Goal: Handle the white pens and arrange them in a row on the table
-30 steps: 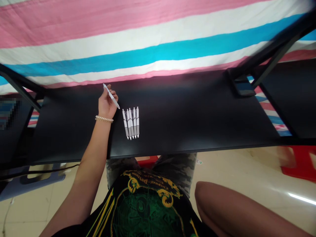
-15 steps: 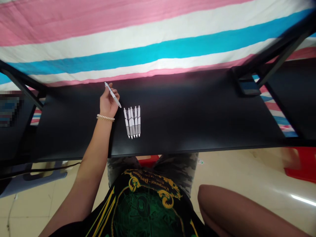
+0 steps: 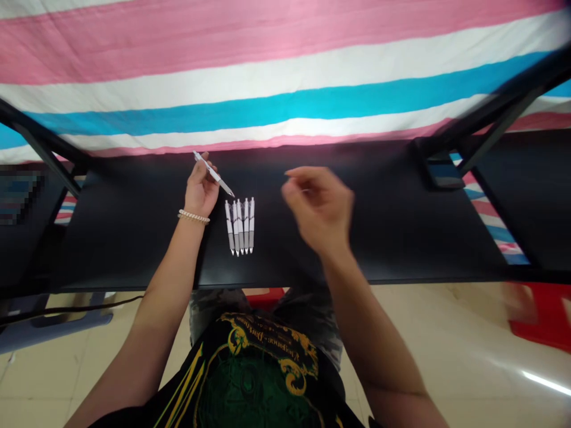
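Observation:
My left hand (image 3: 201,185) is closed around a white and grey click pen (image 3: 215,173), holding it aslant above the table with its tip pointing down to the right. Just right of that hand, several matching pens (image 3: 239,226) lie side by side on the black tabletop, grey grips and metal tips toward me. Over the table to the right, my right hand (image 3: 319,205) is slightly blurred. Its fingers are curled in with thumb and forefinger close together. Whatever may be between them is too small or hidden to make out.
The black table (image 3: 392,238) ends near my lap. Behind it hangs a striped pink, white and blue cloth (image 3: 285,107). Dark metal supports (image 3: 486,131) stand at both sides. A red stool (image 3: 542,315) is at lower right, and a cable (image 3: 89,308) runs at lower left.
My right hand has come up from below the table edge to above the tabletop. The left hand still holds its pen, tilted slightly more. The view has shifted a little.

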Demonstrator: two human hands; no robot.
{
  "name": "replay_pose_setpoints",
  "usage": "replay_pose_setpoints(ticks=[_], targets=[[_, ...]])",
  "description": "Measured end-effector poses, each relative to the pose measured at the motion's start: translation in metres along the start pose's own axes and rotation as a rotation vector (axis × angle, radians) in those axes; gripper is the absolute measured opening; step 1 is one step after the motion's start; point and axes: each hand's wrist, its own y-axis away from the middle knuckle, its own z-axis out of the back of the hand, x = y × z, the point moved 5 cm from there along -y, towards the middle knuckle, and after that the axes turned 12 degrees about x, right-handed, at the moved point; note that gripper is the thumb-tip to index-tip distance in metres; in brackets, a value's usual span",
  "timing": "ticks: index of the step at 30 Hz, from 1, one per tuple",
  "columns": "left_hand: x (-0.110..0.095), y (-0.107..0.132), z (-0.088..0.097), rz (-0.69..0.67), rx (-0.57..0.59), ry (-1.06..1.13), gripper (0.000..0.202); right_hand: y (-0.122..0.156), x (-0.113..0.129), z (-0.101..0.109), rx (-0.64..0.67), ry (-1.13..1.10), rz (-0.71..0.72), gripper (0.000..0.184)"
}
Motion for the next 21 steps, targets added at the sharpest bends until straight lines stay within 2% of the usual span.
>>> replay_pose_setpoints(ticks=[2, 5, 8, 16, 19, 21], targets=[[0.003, 0.003, -0.004, -0.002, 0.012, 0.005, 0.01, -0.014, -0.008, -0.019, 0.015, 0.019, 0.015, 0.027], [0.008, 0.008, -0.011, 0.03, 0.037, -0.006, 0.013, -0.04, -0.028, -0.051, 0.142, 0.058, 0.059, 0.026], [0.013, 0.011, -0.016, 0.062, 0.059, -0.042, 0.018, -0.056, -0.047, -0.066, 0.206, 0.074, 0.103, 0.019], [0.018, 0.012, -0.017, 0.048, 0.086, -0.074, 0.02, -0.056, -0.065, -0.067, 0.154, 0.109, 0.2, 0.024], [0.018, 0.01, -0.017, 0.062, 0.1, -0.122, 0.02, -0.058, -0.078, -0.066, 0.127, 0.158, 0.15, 0.03], [0.018, 0.007, -0.013, 0.048, 0.069, -0.154, 0.021, -0.06, -0.089, -0.062, 0.098, 0.203, 0.103, 0.03]])
